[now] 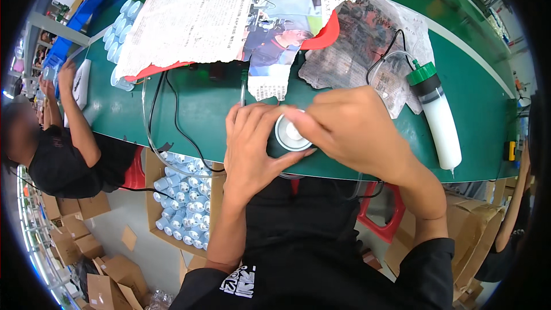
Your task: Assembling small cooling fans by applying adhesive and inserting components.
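Observation:
My left hand (249,143) curls its fingers and thumb around a small round cup (286,142) at the table's front edge. The cup's open end faces up, showing a pale rim and a white round piece inside. My right hand (359,132) is closed above it, its thumb reaching over the rim. Whatever lies between that thumb and the folded fingers is hidden. To the right lies a large dispensing syringe (442,120) filled with white material, with a green cap and a tube.
Newspaper (195,23) covers a red stand (324,37) behind my hands. Black cables and clear tubing hang off the green table (115,112). Blue cups (117,37) stand at left; a carton (155,218) below holds many more. A co-worker (63,155) sits left. A red stool (381,224) stands right.

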